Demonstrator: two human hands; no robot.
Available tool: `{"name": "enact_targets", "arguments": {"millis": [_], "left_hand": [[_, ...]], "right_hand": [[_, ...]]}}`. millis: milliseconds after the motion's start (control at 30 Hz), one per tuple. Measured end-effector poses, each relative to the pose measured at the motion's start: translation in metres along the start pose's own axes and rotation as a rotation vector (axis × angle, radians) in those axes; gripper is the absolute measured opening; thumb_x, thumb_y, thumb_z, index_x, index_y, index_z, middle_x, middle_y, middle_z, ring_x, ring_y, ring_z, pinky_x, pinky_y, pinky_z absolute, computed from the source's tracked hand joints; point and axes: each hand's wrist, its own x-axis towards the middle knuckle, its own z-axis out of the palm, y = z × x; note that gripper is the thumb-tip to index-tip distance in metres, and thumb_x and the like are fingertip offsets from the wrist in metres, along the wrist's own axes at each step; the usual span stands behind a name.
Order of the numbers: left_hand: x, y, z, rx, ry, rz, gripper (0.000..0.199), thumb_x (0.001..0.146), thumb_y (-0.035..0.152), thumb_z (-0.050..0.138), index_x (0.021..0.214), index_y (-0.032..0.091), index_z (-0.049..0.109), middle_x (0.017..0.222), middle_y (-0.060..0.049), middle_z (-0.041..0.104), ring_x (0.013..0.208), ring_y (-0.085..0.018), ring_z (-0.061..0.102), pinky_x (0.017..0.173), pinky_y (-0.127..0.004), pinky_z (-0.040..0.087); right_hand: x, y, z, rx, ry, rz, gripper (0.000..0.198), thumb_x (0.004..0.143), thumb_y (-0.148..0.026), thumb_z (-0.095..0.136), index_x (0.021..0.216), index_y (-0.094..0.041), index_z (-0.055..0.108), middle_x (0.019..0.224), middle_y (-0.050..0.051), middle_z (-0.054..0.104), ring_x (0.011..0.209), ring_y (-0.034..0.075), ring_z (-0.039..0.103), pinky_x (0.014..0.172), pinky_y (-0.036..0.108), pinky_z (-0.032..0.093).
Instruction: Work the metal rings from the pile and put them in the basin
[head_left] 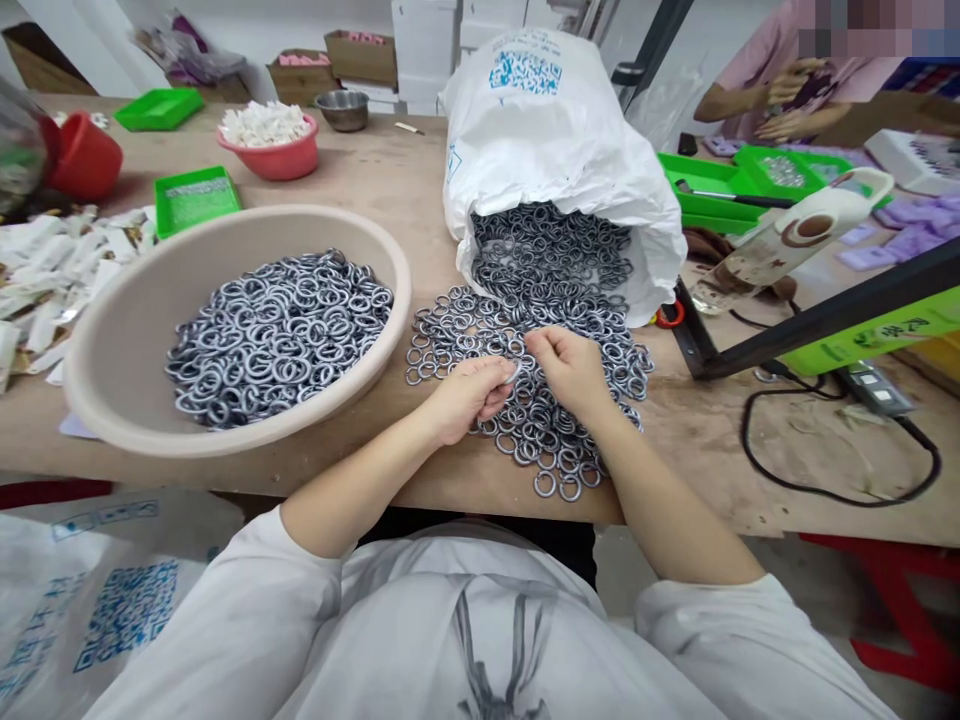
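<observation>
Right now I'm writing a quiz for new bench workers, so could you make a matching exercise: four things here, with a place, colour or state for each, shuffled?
Things:
1. Large basin
2. Sack on the table
3. Bowl of white pieces
4. Left hand

Descriptions:
A. Over the ring pile
B. White with blue print, mouth open
C. Beige, with grey rings inside
D. Pinkish red

Pairs: 1-C, 2-B, 3-D, 4-A

Workshop: bulk rings [540, 440] on workbench [690, 450]
</observation>
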Motion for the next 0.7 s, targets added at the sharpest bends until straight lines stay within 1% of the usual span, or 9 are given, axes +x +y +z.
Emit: {"name": "enact_targets", "arguments": {"millis": [67, 133, 167, 300, 433, 500, 567, 633, 700], "left_hand": [[0.0, 0.0, 0.001, 0.001, -0.01, -0.018, 0.029, 0.082, 0.034, 0.061, 0.065, 0.017, 0.045, 0.052, 0.007, 0.033, 0.039, -0.002, 0.029, 0.038, -0.016, 0.019], [-0.001, 0.0, 0.0, 0.001, 0.018, -0.011, 0.029, 0.082, 0.035, 0.062, 0.066, 0.018, 0.045, 0.052, 0.007, 0.034, 0.039, -0.003, 0.029, 0.038, -0.016, 0.02], [-0.001, 0.0, 0.0, 0.003, 0.027, -0.01, 0.029, 0.081, 0.035, 0.063, 0.066, 0.018, 0.045, 0.053, 0.007, 0.034, 0.04, -0.003, 0.029, 0.038, -0.016, 0.02], [-0.001, 0.001, 0.0, 0.02, 0.013, -0.028, 0.03, 0.08, 0.038, 0.066, 0.069, 0.018, 0.046, 0.053, 0.007, 0.035, 0.04, -0.003, 0.029, 0.038, -0.016, 0.02], [0.0, 0.0, -0.001, 0.058, -0.009, -0.038, 0.031, 0.079, 0.04, 0.065, 0.066, 0.017, 0.049, 0.051, 0.007, 0.037, 0.039, -0.003, 0.03, 0.038, -0.016, 0.021], [0.0, 0.0, -0.002, 0.068, -0.006, -0.05, 0.03, 0.079, 0.04, 0.064, 0.065, 0.016, 0.052, 0.051, 0.006, 0.04, 0.039, -0.004, 0.033, 0.038, -0.017, 0.023], [0.001, 0.002, -0.003, 0.06, 0.019, -0.06, 0.027, 0.079, 0.039, 0.062, 0.07, 0.014, 0.058, 0.054, 0.004, 0.046, 0.04, -0.004, 0.038, 0.039, -0.017, 0.026], [0.001, 0.003, -0.005, 0.036, 0.05, -0.06, 0.023, 0.079, 0.036, 0.061, 0.08, 0.013, 0.064, 0.061, 0.002, 0.053, 0.042, -0.004, 0.041, 0.04, -0.017, 0.028], [0.003, 0.004, -0.008, 0.017, 0.074, -0.045, 0.023, 0.076, 0.029, 0.06, 0.093, 0.014, 0.067, 0.067, 0.001, 0.059, 0.043, -0.004, 0.042, 0.039, -0.017, 0.028]], "right_hand": [[0.003, 0.001, 0.0, 0.091, 0.028, 0.048, 0.046, 0.093, -0.06, 0.048, 0.08, -0.019, 0.063, 0.065, 0.0, 0.057, 0.062, 0.014, 0.049, 0.062, 0.029, 0.036], [0.001, -0.006, 0.002, 0.19, -0.02, 0.006, 0.045, 0.089, -0.063, 0.055, 0.09, -0.019, 0.066, 0.074, 0.001, 0.061, 0.065, 0.014, 0.05, 0.063, 0.028, 0.038], [-0.001, -0.011, 0.003, 0.228, -0.059, -0.017, 0.045, 0.087, -0.063, 0.058, 0.091, -0.019, 0.066, 0.075, 0.001, 0.061, 0.066, 0.014, 0.05, 0.063, 0.028, 0.038], [-0.011, -0.024, 0.01, 0.31, -0.141, 0.001, 0.048, 0.083, -0.067, 0.061, 0.077, -0.019, 0.063, 0.066, -0.002, 0.053, 0.061, 0.012, 0.043, 0.06, 0.027, 0.035], [0.002, -0.011, 0.007, 0.342, -0.114, 0.047, 0.05, 0.088, -0.066, 0.053, 0.069, -0.019, 0.058, 0.064, -0.001, 0.052, 0.062, 0.013, 0.045, 0.061, 0.027, 0.038], [0.021, 0.002, -0.001, 0.225, -0.063, 0.108, 0.047, 0.092, -0.059, 0.051, 0.069, -0.019, 0.059, 0.062, -0.001, 0.052, 0.062, 0.013, 0.046, 0.062, 0.028, 0.038], [0.042, 0.016, -0.008, -0.05, -0.045, 0.177, 0.035, 0.09, -0.047, 0.057, 0.073, -0.018, 0.064, 0.063, 0.0, 0.055, 0.063, 0.015, 0.048, 0.062, 0.028, 0.035], [0.06, 0.026, -0.011, -0.359, -0.079, 0.214, 0.024, 0.086, -0.04, 0.063, 0.084, -0.018, 0.07, 0.077, 0.005, 0.066, 0.072, 0.018, 0.056, 0.066, 0.028, 0.036], [0.071, 0.032, -0.009, -0.589, -0.139, 0.237, 0.022, 0.085, -0.038, 0.064, 0.089, -0.018, 0.073, 0.091, 0.01, 0.071, 0.082, 0.022, 0.061, 0.068, 0.029, 0.037]]}}
